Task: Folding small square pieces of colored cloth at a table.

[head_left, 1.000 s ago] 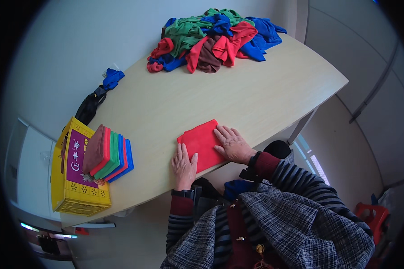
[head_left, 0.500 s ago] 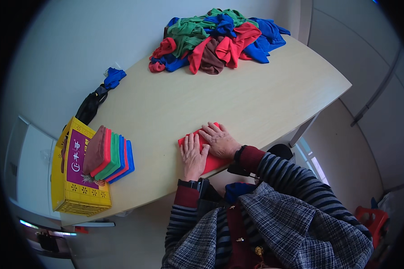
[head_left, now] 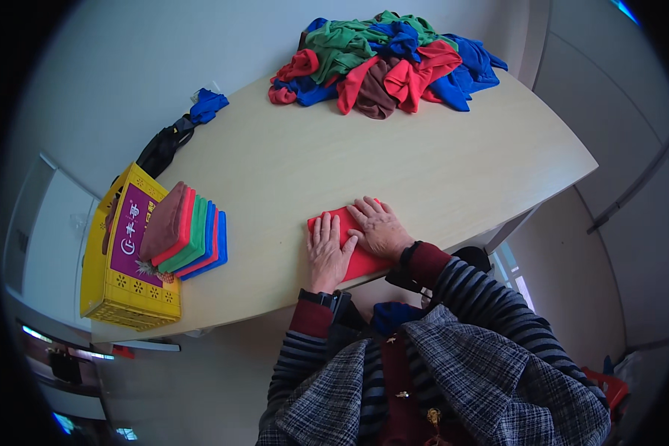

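Note:
A folded red cloth (head_left: 363,263) lies flat on the table near its front edge. My left hand (head_left: 328,254) rests palm down on the cloth's left part, fingers stretched out and pointing away from me. On its right part my right hand (head_left: 383,233) is also laid flat, with its fingers spread toward the upper left. The two hands lie close together, and red fabric shows between and around them. Both hands cover much of the cloth. Left of them stands a neat stack of folded cloths (head_left: 193,236) in brown, red, green and blue, leaning against a yellow box.
The yellow box (head_left: 135,305) with a purple panel stands at the table's left end. A loose heap of green, blue, red and brown cloths (head_left: 383,70) lies at the back. A black item (head_left: 163,150) and a blue cloth (head_left: 209,106) sit by the wall.
The head view has shifted, so the table's contents appear moved. My hands stay flat on the red cloth, slightly farther apart, with more red showing between them.

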Demonstrator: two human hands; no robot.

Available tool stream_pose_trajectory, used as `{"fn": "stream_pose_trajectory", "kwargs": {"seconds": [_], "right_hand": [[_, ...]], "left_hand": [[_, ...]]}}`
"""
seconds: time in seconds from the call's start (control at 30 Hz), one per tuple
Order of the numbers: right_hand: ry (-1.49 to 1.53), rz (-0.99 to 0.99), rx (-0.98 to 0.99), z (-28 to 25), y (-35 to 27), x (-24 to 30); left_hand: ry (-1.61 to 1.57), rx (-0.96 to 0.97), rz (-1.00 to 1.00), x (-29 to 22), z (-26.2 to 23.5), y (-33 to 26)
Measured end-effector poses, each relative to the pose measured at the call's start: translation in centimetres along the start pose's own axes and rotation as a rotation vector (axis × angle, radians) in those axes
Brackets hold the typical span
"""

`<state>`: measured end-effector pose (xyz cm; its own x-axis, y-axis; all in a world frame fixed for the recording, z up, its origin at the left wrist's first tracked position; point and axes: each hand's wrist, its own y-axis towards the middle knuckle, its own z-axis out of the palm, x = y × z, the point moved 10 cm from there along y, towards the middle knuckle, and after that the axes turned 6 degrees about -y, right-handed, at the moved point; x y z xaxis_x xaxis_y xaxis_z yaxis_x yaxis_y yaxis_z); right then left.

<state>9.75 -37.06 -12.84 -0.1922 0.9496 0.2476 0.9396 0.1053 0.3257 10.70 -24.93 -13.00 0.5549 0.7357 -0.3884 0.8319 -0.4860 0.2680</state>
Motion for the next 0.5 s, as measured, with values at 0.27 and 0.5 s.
{"fn": "stream_pose_trajectory", "kwargs": {"seconds": [0.27, 0.5], "right_hand": [[-0.114, 0.066, -0.036, -1.2, -1.5, 0.6], [-0.126, 0.099, 0.053, -1.5, -3.0, 0.5]], "left_hand": [[0.176, 0.006, 0.044, 0.4, -0.6, -0.5], [0.266, -0.069, -0.011, 1.9, -1.9, 0.1]]}}
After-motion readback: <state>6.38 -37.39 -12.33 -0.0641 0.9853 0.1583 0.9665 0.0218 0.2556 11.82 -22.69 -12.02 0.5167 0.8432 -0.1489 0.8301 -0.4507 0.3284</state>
